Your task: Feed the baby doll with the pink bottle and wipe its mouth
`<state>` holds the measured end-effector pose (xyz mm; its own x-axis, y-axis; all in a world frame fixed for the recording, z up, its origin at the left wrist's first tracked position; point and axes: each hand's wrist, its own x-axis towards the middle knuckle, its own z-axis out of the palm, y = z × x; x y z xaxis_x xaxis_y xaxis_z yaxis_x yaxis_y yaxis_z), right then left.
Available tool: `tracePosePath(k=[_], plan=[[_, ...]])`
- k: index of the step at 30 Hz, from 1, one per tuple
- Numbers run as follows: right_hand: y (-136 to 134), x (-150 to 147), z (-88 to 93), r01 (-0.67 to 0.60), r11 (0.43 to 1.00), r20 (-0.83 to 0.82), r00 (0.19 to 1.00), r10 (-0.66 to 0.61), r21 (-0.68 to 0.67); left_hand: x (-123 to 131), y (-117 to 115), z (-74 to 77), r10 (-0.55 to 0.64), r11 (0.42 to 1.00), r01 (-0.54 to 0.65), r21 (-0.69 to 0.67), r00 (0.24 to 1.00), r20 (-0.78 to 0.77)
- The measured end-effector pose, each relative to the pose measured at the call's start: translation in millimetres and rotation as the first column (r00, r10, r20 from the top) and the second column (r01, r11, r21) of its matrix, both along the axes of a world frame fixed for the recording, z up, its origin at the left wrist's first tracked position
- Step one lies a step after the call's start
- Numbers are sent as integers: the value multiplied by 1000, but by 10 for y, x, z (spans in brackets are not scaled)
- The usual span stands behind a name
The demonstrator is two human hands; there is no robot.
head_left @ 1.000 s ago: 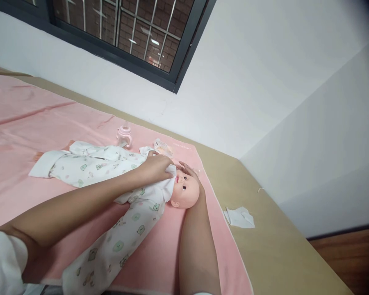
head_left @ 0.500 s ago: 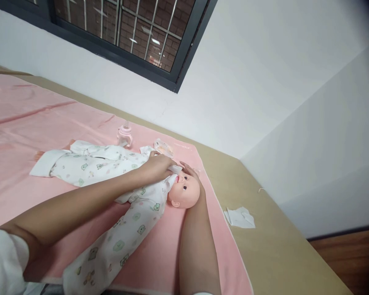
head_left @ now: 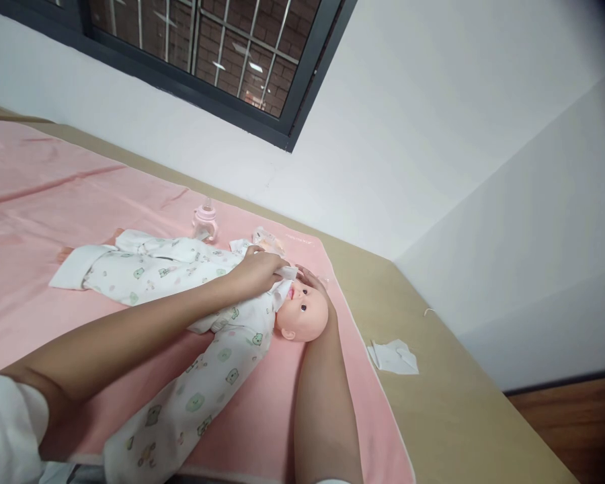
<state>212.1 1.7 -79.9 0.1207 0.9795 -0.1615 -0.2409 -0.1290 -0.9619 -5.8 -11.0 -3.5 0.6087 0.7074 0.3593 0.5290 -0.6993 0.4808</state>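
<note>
A baby doll (head_left: 306, 316) lies on its back on a pink mat (head_left: 262, 403). It wears white clothes (head_left: 196, 403) printed with green animals, and its bare head points right. My left hand (head_left: 260, 272) reaches across the doll's chest and pinches a white tissue (head_left: 288, 271) beside its chin. Around the far side of the head, my right hand (head_left: 317, 281) lies with fingers stretched out, touching the head; the forearm passes beside the crown. Part of the right palm is hidden behind the head. One sleeve of the doll stretches toward me.
A pink baby bottle (head_left: 205, 222) with handles stands beyond the doll. Near it lies a clear plastic packet (head_left: 268, 240). A crumpled white tissue (head_left: 394, 357) rests on the tan tabletop (head_left: 433, 410) at right. A white wall (head_left: 408, 134) and a barred window (head_left: 206, 54) rise behind.
The tissue in my left hand has shifted very slightly by the doll's chin. My right hand and the doll stay in nearly the same place.
</note>
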Motion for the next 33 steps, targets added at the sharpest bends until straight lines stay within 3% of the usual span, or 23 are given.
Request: tracePosePath(k=[9,20,27,30,33], plan=[[-111,-86,118,23,1000,33,999,-24,3,-2,1,5,-208,978,206,31,970,125],[-137,-111,134,28,999,109,994,-31,29,14,-50,26,-132,991,132,3,991,-20],[-62,3,130,-4,998,88,996,-2,66,-25,-29,56,-117,993,116,18,991,67],[-48,138,285,-45,977,71,997,30,210,-64,7,89,-108,994,106,24,982,158],[-141,148,641,-184,926,223,968,113,329,-113,57,118,-84,996,77,36,957,279]])
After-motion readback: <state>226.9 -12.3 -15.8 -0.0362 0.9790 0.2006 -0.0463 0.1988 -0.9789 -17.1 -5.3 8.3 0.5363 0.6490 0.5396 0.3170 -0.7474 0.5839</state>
